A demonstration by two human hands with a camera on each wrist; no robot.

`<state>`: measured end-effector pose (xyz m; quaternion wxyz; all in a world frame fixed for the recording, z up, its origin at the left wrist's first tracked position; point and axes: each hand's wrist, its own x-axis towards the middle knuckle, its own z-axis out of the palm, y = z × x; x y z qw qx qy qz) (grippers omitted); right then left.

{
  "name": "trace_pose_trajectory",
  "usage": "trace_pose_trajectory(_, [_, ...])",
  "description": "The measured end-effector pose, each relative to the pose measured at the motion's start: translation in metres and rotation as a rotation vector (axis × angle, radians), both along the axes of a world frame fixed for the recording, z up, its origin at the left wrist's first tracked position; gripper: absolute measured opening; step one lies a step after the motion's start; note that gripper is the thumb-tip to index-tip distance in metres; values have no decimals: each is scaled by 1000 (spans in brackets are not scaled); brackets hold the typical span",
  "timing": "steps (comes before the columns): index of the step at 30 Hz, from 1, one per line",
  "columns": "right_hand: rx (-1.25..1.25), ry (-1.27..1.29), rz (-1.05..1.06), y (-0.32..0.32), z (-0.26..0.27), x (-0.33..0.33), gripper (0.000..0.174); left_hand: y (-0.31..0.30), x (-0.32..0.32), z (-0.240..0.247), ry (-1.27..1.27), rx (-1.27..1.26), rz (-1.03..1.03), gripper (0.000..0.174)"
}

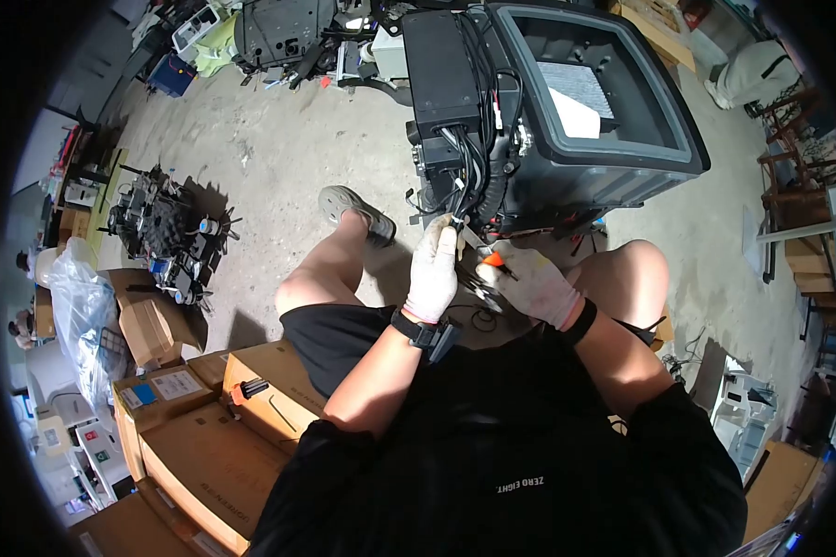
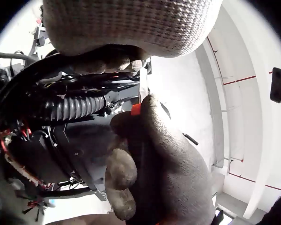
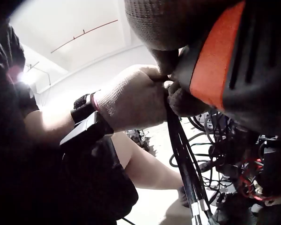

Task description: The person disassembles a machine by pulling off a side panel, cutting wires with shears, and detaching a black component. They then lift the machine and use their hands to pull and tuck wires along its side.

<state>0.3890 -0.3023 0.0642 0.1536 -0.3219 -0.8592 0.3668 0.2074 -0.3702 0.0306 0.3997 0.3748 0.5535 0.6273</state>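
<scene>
My left hand [image 1: 433, 275], in a white knit glove, grips a bundle of black cables [image 3: 181, 152] that hangs from the machine. My right hand [image 1: 535, 288], gloved too, holds a utility knife [image 1: 494, 261] with an orange and black handle. Its bare metal blade [image 2: 143, 84] points at the cables, right by the left fingertips. In the right wrist view the two hands nearly meet, and the knife's handle [image 3: 219, 56] covers part of that spot. Just beyond them stands the black machine [image 1: 441, 79], with a ribbed hose [image 2: 70, 108] beside the cables.
The machine carries a grey open-topped bin [image 1: 553, 153] on its right side. Cardboard boxes [image 1: 209, 464] are stacked at my left, and a wheeled black device [image 1: 163, 227] sits on the concrete floor [image 1: 260, 139]. Parts and tools lie at the back.
</scene>
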Motion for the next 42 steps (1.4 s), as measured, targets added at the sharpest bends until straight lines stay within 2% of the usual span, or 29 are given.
trace_pose_trajectory(4, [-5,104,43,6,-18,-1,32,2,1,1,-23,-16,19,38])
trace_pose_trajectory(6, [137,138,183,8,-24,-1,30,2,1,0,46,0,25,39])
trace_pose_trajectory(10, [11,172,121,6,-23,-6,27,2,-4,-14,145,-15,24,42])
trace_pose_trajectory(12, [-338,51,84,5,2,-8,26,2,-4,-21,169,6,31,43])
trace_pose_trajectory(13, [-340,53,82,4,6,-9,26,2,-4,-24,192,30,43,44])
trace_pose_trajectory(15, [-583,84,19,3,10,-9,21,2,-4,-25,157,10,15,45])
trace_pose_trajectory(16, [-583,86,17,4,9,-9,21,3,-5,-25,120,-10,-10,47])
trace_pose_trajectory(18, [-771,129,-22,4,2,-10,21,1,-6,-21,114,-43,-40,49])
trace_pose_trajectory(20, [-743,138,-33,3,-3,-11,20,2,-5,-20,107,-74,-68,51])
trace_pose_trajectory(22, [-717,146,-41,1,-5,-13,19,3,-1,-21,239,-11,-19,53])
trace_pose_trajectory(24, [-595,243,-61,-2,-5,-13,17,3,-3,-5,212,-31,-52,54])
trace_pose_trajectory(26, [-620,233,-101,-7,-1,-16,17,4,-4,8,185,-49,-84,55])
trace_pose_trajectory(28, [-643,223,-141,-7,-8,-16,17,5,-4,14,234,-79,-84,47])
trace_pose_trajectory(29, [-400,241,-82,-7,-16,-17,16,6,-4,14,233,-76,-84,47])
trace_pose_trajectory(31, [-153,255,-21,-6,-30,-14,15,7,-3,15,91,-100,-94,42])
trace_pose_trajectory(32, [-350,259,-58,-8,-27,-15,15,8,-2,17,90,-98,-94,42])
trace_pose_trajectory(34, [-542,259,-95,-15,-26,-17,14,10,0,21,97,-103,-35,37])
trace_pose_trajectory(36, [-717,456,-363,-22,-24,-24,16,14,1,13,241,-77,93,23])
trace_pose_trajectory(37, [-706,527,-431,-12,-20,-18,16,17,-2,9,63,-86,157,21])
trace_pose_trajectory(38, [-694,594,-495,-1,-1,-13,17,15,-10,11,43,-160,96,25])
trace_pose_trajectory(39, [-729,711,-536,6,11,-10,16,15,-7,9,26,-73,78,28])
trace_pose_trajectory(40, [-699,700,-593,8,18,-8,15,14,-5,7,11,13,64,31])
trace_pose_trajectory(42, [-428,577,-550,11,13,-4,14,6,-6,4,-37,-34,38,37])
